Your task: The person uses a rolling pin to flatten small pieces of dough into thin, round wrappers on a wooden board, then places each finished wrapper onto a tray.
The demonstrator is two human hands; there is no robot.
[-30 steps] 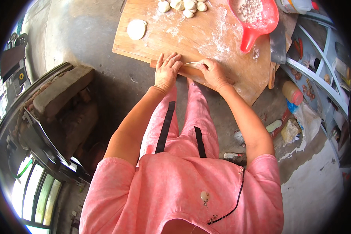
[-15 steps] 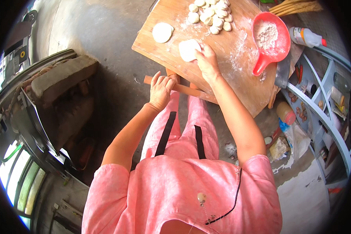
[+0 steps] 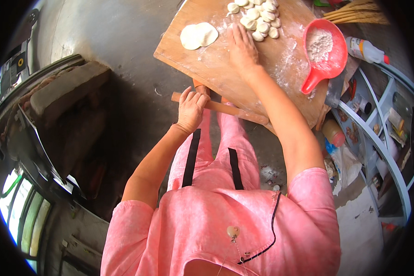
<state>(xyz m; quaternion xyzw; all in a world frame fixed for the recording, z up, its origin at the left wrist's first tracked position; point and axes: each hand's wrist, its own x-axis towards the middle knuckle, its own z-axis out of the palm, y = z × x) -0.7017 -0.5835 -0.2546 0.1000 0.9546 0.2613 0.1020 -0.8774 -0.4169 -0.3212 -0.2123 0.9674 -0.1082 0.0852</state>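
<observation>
Shifted left, one dough wrapper (image 3: pixel 209 34) is overlapping another, red scoop (image 3: pixel 338 60) lying rightward; left hand (image 3: pixel 192 108) is gripping a down-right-slanting rolling pin (image 3: pixel 225 109), right hand (image 3: pixel 244 49) hiding its grasp.

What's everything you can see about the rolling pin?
The rolling pin is a slim, straight brown stick, seemingly wooden, paler toward its right end. The left hand grips it near the other end. It slants down rightward, its right part overlapping the near edge of the wooden board; whether they touch is unclear.
</observation>
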